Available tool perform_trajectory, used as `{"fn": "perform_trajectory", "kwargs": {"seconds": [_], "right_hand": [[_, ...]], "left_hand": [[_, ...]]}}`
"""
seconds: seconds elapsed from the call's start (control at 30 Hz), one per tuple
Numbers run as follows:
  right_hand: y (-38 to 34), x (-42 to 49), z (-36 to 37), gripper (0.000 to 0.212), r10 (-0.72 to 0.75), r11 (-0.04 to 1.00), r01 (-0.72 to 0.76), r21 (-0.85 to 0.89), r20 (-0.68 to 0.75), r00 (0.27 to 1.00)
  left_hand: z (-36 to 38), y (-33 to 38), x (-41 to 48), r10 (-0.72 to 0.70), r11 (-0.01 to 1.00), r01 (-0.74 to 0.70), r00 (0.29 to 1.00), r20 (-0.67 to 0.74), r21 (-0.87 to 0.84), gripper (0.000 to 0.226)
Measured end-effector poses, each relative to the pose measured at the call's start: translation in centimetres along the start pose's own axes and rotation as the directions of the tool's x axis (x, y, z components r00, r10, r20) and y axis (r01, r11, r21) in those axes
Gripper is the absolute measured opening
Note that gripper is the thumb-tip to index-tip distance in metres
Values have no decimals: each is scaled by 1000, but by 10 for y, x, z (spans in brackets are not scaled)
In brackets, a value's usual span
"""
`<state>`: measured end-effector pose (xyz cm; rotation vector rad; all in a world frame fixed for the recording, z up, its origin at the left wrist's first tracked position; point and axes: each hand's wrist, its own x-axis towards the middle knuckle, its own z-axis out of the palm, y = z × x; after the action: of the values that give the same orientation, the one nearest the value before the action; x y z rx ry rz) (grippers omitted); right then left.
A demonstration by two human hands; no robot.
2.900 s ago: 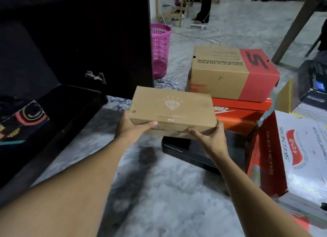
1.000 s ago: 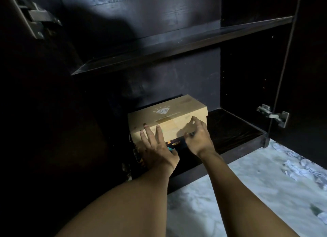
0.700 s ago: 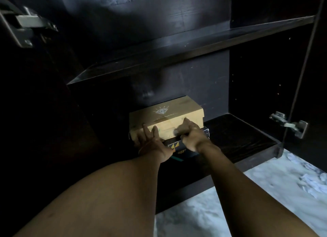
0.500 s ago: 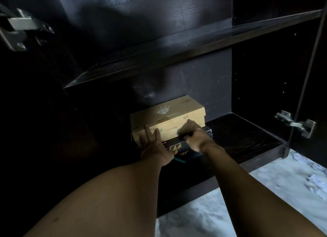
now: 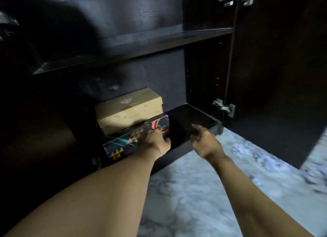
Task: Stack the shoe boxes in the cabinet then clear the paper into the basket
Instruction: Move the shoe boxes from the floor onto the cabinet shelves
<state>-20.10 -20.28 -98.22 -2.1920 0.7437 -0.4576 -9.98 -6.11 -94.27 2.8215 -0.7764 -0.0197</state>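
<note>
Marble floor point(image 5: 194, 192), pale and veined, runs up to the front lip of a dark cabinet point(image 5: 203, 68). Door point(image 5: 274, 77) stands swung open at right on a metal hinge point(image 5: 224, 107). Shelf point(image 5: 141, 42) spans the interior above the bottom compartment point(image 5: 191, 118); open room from the boxes rightward to the side wall.

Contents, left half:
- Patterned box point(image 5: 122, 144): black with triangles and coloured lines, front end angled out toward the lip.
- Tan box point(image 5: 127, 111): plain cardboard, faint diamond mark on the lid, stacked on top, near the back wall.

Left hand point(image 5: 154, 141): fingers point(image 5: 154, 131) laid fairly straight against the patterned box, blurred.

Right hand point(image 5: 205, 139): fingers point(image 5: 196, 128) loosely spread, holding nothing, above the lip.

Paper scraps point(image 5: 251, 151): blurred, on the floor near the door.
</note>
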Motion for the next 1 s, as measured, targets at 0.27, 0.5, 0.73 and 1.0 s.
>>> {"fn": "perform_trajectory", "kwargs": {"seconds": [0.27,0.5,0.73,1.0], "right_hand": [[41,-134,-109,41,241,962,-269,-52,-304,922],[87,-252,-157,42,487,827,-562,25,-531,693],[141,-334,-159,56,726,491,-869,66,-581,367],[189,-387,-172,92,890,180,-979,98,-440,119]], "left_hand": [[8,110,-89,348,915,-301,926,149,-267,35],[46,210,-167,536,790,-369,804,258,-490,31],[122,257,-233,619,770,-373,634,464,-517,67],[194,236,-228,511,855,-310,644,570,-416,91]]}}
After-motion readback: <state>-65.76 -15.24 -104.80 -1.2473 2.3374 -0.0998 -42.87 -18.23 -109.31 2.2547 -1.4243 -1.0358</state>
